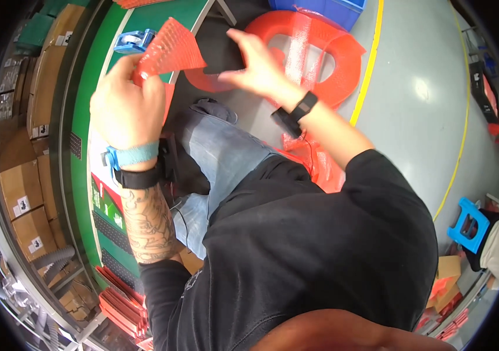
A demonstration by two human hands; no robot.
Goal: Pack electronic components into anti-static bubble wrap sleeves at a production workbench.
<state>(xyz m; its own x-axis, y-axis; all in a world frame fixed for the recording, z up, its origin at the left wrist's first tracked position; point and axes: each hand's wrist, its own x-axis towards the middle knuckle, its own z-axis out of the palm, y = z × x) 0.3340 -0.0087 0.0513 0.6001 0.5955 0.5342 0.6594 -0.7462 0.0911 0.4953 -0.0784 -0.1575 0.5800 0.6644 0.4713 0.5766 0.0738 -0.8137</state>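
Note:
My left hand (pixel 128 108) is closed on a red bubble-wrap piece (pixel 173 50), which fans out above the fingers over the edge of the green worktable (pixel 182 26). To its right, my right hand (pixel 261 70) is held in the air with thumb and fingers apart and nothing between them. Behind that hand, a big loop of red bubble wrap (pixel 343 55) lies on the floor, with clear plastic film over it. Just beyond my left hand, a blue tape dispenser (pixel 135 41) rests on the table.
A blue bin (pixel 334 10) stands past the bubble-wrap loop. Cardboard boxes (pixel 18 181) fill the shelf at the left. Stacked red bubble-wrap pieces (pixel 122 307) are at the lower left. More red wrap (pixel 322 167) lies beside my leg. A blue stool (pixel 468 225) is at the right.

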